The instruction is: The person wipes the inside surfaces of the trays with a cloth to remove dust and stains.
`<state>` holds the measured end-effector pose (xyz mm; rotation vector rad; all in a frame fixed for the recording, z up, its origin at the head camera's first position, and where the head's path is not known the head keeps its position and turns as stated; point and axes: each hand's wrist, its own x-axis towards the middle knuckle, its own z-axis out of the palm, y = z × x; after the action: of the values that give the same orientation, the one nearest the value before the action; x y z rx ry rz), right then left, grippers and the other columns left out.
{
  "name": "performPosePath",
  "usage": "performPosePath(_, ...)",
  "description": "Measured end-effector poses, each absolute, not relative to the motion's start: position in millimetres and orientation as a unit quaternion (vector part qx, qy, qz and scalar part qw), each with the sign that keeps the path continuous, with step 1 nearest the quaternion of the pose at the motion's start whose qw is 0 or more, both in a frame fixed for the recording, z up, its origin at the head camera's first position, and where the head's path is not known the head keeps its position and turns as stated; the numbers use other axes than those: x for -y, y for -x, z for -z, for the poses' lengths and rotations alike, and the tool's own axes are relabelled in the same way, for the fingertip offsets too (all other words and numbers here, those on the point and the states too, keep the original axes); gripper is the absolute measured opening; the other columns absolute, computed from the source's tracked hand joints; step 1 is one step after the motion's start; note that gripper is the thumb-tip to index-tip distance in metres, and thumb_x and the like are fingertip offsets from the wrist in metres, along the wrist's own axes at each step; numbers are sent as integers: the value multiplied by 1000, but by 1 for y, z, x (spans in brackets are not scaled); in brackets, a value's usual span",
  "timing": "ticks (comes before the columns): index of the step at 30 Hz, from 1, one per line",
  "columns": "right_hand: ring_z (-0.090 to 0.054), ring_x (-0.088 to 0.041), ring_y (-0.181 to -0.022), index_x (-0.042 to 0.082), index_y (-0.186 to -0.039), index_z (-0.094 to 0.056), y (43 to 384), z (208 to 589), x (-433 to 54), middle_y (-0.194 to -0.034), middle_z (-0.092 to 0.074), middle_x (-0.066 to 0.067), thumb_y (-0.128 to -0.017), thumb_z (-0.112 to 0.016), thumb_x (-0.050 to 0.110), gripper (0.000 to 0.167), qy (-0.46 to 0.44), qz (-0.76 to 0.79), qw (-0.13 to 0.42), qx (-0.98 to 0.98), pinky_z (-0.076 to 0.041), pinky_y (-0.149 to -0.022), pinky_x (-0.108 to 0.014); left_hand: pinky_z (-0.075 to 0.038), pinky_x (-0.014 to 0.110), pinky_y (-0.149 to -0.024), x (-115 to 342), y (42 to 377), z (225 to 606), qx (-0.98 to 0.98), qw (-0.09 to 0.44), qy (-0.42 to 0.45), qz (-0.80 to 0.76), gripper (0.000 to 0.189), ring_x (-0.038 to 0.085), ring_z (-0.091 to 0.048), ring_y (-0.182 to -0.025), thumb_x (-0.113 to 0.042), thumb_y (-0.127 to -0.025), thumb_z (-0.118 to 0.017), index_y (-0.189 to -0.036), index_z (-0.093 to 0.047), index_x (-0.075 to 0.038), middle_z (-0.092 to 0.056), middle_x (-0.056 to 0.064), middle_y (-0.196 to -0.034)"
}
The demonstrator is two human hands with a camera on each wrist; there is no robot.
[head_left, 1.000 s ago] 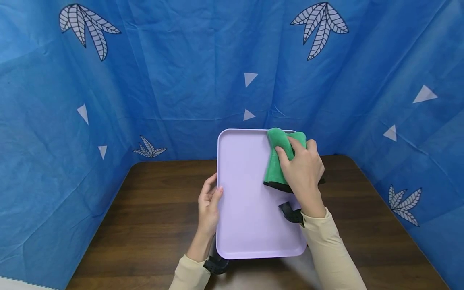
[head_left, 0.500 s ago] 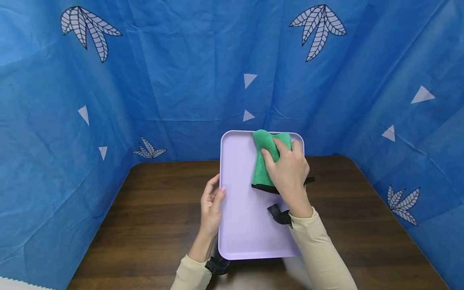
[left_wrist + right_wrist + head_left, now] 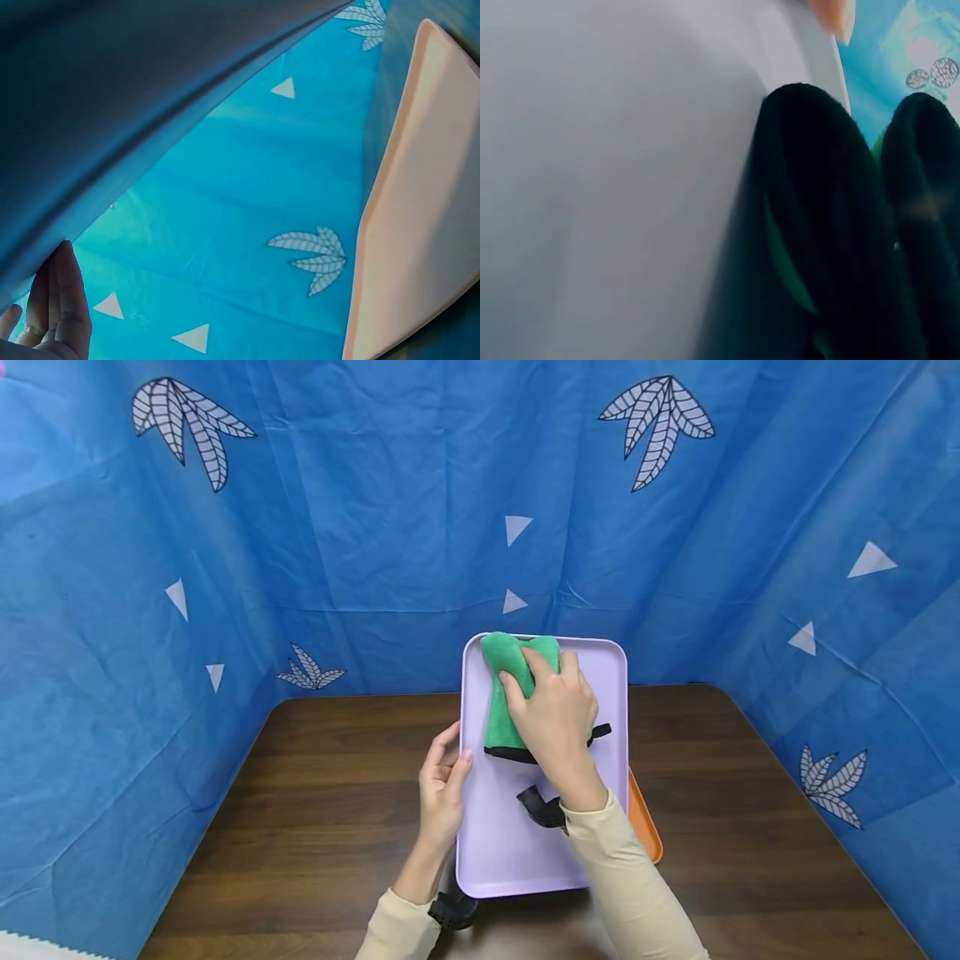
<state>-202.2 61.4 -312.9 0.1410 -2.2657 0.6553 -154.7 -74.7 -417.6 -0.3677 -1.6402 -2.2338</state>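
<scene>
A lilac rectangular tray point(image 3: 517, 852) is held up over the table, its inner face toward the head camera. My left hand point(image 3: 442, 789) grips its left rim, thumb in front and fingers behind; in the left wrist view those fingers point(image 3: 69, 304) touch the tray's edge. Against the tray's upper left part, my right hand point(image 3: 558, 710) holds a folded green cloth point(image 3: 501, 718) with black edging and a black strap point(image 3: 602, 731). Up close in the right wrist view, the cloth's dark folded edge point(image 3: 840, 225) lies along the pale tray surface point(image 3: 615, 187).
Behind the lilac tray, an orange tray point(image 3: 643, 822) partly shows at lower right; the left wrist view shows more of this tray point(image 3: 427, 217). Below is a dark wooden table point(image 3: 322, 810). A blue curtain point(image 3: 375, 527) with leaf prints encloses the back and sides.
My right hand has slid the green cloth leftward across the tray from its right side. The lilac tray has turned slightly, and the orange tray's edge now shows. My left hand keeps its grip.
</scene>
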Motion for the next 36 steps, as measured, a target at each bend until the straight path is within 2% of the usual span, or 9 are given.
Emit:
performPosePath(4,-58,-32,-66,13,-113,-74,200,314,-48,-92,-60,-18,-83,-76,34,37,-77,-247,403,878,-49,-51,-46,-50,15,-67,74,156,419,586,194,143,774,42,0,-62,-79,1,-97,-49,-136,-41,12,-71,-13,-98)
performPosePath(11,-56,-30,-60,12,-112,-74,198,321,-34,-88,-58,-17,-81,-78,32,37,-118,-234,423,867,-48,-51,-42,-51,15,-82,76,159,420,583,215,158,768,40,1,-65,-100,5,-97,-45,-136,-41,14,-68,-11,-113)
performPosePath(21,-53,-30,-58,14,-112,-74,202,326,-35,-86,-57,-15,-79,-81,32,38,-132,-226,430,864,-45,-49,-41,-50,13,-74,74,157,421,586,223,129,768,38,-2,-63,-90,1,-98,-46,-134,-43,13,-70,-13,-104)
performPosePath(30,-53,-30,-56,17,-112,-74,204,327,-45,-87,-57,-15,-78,-81,35,39,-117,-232,412,873,-45,-48,-42,-54,18,-74,76,157,419,569,215,111,786,39,2,-66,-91,-2,-99,-48,-135,-42,13,-72,-12,-102)
performPosePath(36,-53,-31,-56,17,-113,-74,204,326,-56,-88,-58,-17,-79,-81,35,39,-104,-239,402,878,-45,-46,-43,-58,23,-70,78,155,417,557,203,106,798,40,6,-69,-85,-3,-99,-48,-136,-41,13,-72,-9,-101)
